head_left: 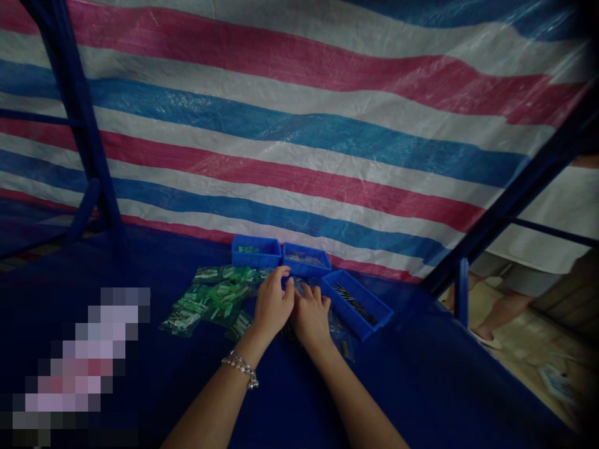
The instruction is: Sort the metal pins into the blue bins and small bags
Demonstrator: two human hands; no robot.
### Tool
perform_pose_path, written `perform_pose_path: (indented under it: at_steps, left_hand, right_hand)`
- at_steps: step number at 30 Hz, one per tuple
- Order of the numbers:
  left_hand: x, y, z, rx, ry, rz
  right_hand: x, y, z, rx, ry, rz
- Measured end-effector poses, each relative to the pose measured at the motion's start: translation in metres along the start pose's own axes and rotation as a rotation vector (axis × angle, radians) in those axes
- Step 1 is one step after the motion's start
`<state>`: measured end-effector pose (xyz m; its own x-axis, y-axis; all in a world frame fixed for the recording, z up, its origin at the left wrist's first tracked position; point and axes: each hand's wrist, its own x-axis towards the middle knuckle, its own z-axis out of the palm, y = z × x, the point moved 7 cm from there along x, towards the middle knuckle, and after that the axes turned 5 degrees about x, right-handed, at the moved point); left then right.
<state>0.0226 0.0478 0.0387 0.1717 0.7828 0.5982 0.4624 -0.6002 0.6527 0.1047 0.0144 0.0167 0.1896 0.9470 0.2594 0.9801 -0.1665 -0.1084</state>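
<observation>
Blue parts trays [299,247] sit just past the left hand [274,304] and right hand [311,318] — both curled, grip impossible to tell.

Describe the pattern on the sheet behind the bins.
Pink, white and blue stripes on the tarpaulin, best seen in the head view.

Three trays [304,247] stand in a row at the back of the surface [421,374], small parts in each, a tarp [299,143] behind them. Bagged parts [210,299] lie heaped left of the left hand [274,305], which sits beside the right hand [311,318] before the trays. More bags [340,337] lie just right of the right hand. Legs [505,299] stand beyond the surface, far right.
</observation>
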Motion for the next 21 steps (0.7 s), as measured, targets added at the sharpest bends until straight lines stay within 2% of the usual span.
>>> perform_pose_path:
  at_steps: [21]
  left_hand:
    - [-0.0015, -0.0015, 0.0044, 0.024, -0.038, -0.012]
  right_hand:
    - [-0.0011, 0.0041, 0.0057, 0.028, 0.003, -0.031]
